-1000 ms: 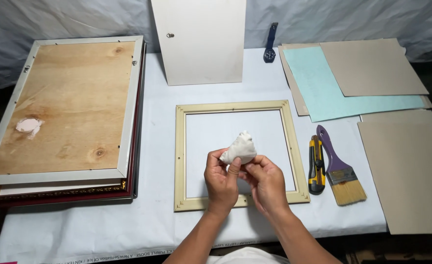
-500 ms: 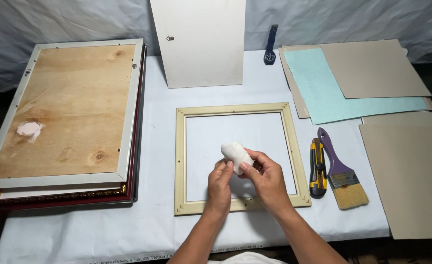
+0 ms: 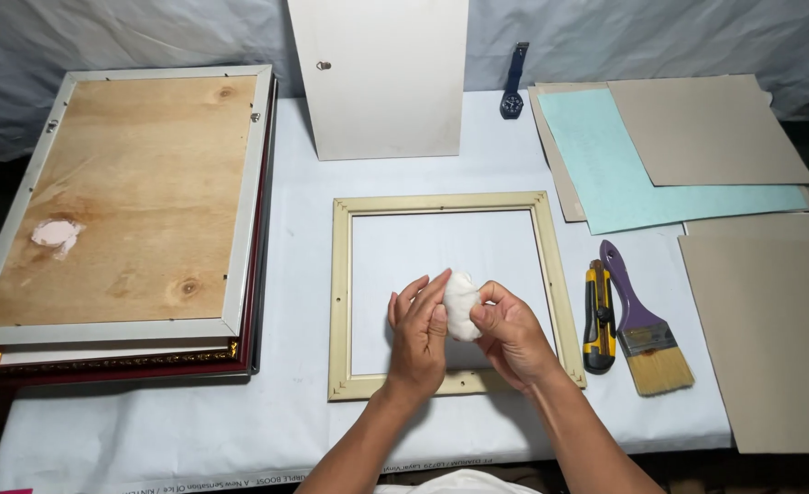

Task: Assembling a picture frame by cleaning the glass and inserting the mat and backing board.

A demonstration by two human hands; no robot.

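Two hands, white lump (image 3: 460,305) pressed between

Both hands — left hand (image 3: 420,331) and right hand (image 3: 512,331) — sit over the frame (image 3: 341,302), whose open middle shows bare cloth (image 3: 304,220). A free strip of cloth runs between the frame and the stack (image 3: 121,201) on the left. On the right the passage is narrow — knife (image 3: 597,316) and brush (image 3: 647,325) lie just beside the frame, cardboard (image 3: 770,329) beyond. Behind, a panel (image 3: 381,78) blocks the far edge.
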